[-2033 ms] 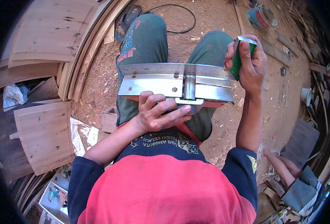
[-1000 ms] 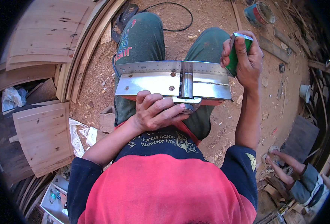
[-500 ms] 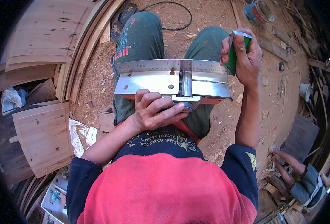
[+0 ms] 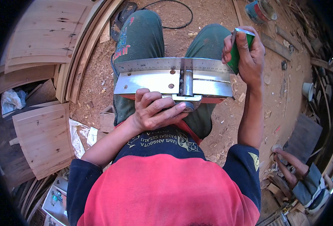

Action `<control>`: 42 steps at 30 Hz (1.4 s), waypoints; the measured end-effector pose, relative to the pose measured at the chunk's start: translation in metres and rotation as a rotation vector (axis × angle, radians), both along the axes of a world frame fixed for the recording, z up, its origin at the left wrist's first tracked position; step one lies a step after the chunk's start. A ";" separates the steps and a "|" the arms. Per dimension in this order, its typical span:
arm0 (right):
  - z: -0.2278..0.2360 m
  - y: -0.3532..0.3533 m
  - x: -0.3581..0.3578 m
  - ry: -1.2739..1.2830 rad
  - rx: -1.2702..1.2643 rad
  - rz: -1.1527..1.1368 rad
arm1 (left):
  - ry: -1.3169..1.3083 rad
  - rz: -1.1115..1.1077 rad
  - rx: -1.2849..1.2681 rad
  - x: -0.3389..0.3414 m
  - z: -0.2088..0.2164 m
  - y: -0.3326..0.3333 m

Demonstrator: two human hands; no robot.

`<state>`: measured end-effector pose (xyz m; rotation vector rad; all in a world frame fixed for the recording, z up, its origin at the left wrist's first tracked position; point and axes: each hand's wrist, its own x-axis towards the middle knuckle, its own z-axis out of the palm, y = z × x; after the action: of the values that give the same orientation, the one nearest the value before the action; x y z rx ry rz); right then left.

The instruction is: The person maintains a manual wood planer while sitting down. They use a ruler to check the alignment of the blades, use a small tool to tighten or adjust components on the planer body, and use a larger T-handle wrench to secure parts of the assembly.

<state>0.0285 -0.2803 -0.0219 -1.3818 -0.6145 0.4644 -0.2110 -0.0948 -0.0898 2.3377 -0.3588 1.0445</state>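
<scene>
An electric hand planer (image 4: 145, 83) lies upside down across my lap, its shiny metal sole facing up and the cutter drum (image 4: 188, 83) showing in the gap. My left hand (image 4: 154, 112) is closed around the planer's near side, thumb by a round knob (image 4: 188, 107). In my right hand (image 4: 252, 56) is a try square (image 4: 234, 57), gripped by its green handle. Its long steel ruler blade (image 4: 151, 64) stands on edge along the far side of the sole, reaching over the cutter gap. Whether blade and sole touch all along cannot be made out.
Wooden panels (image 4: 42, 139) and long boards (image 4: 87, 52) stand at the left. A black cable (image 4: 191, 15) loops on the shaving-strewn floor (image 4: 275, 94). A bucket (image 4: 257, 13) sits at the far right; another person's legs (image 4: 292, 164) show at the right.
The planer and the square have shifted very slightly up and to the left, along with both hands. Each hand keeps its grip.
</scene>
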 end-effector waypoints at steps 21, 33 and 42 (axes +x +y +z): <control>0.000 -0.001 0.000 -0.002 -0.026 -0.017 | -0.003 -0.002 -0.003 0.000 -0.001 0.000; 0.001 -0.001 0.000 0.002 -0.033 -0.022 | -0.006 0.001 -0.002 0.000 -0.001 -0.001; 0.000 -0.001 0.000 0.008 -0.032 -0.017 | -0.001 -0.009 0.007 -0.001 -0.003 0.000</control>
<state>0.0289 -0.2813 -0.0220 -1.4138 -0.5907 0.4680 -0.2118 -0.0943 -0.0924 2.3395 -0.3736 1.0421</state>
